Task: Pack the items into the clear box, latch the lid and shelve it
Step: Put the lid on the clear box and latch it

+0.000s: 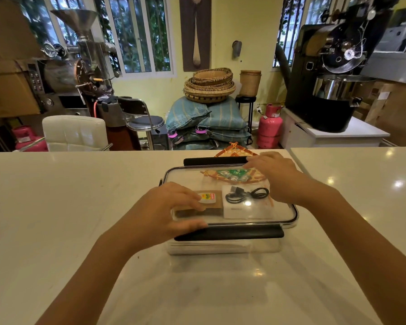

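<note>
The clear box [220,248] stands on the white counter [56,207] with its clear lid [185,178] lying on top. Black latch flaps run along the near edge [244,232] and the far edge [211,161]. Through the lid I see a brown pack with a yellow sticker [208,197], a white box [242,211] with a coiled black cable [246,195], and a woven tray of green sweets [232,174]. My left hand [169,207] rests flat on the lid's near left corner, thumb on the near latch. My right hand [274,174] presses flat on the far right of the lid.
A second woven tray [232,151] lies just behind the box. Beyond the counter stand a white chair [75,133], a black stool [145,121], stacked sacks with baskets [209,118], pink gas cylinders [268,125] and roasting machines [333,78]. A second counter [361,172] joins at the right.
</note>
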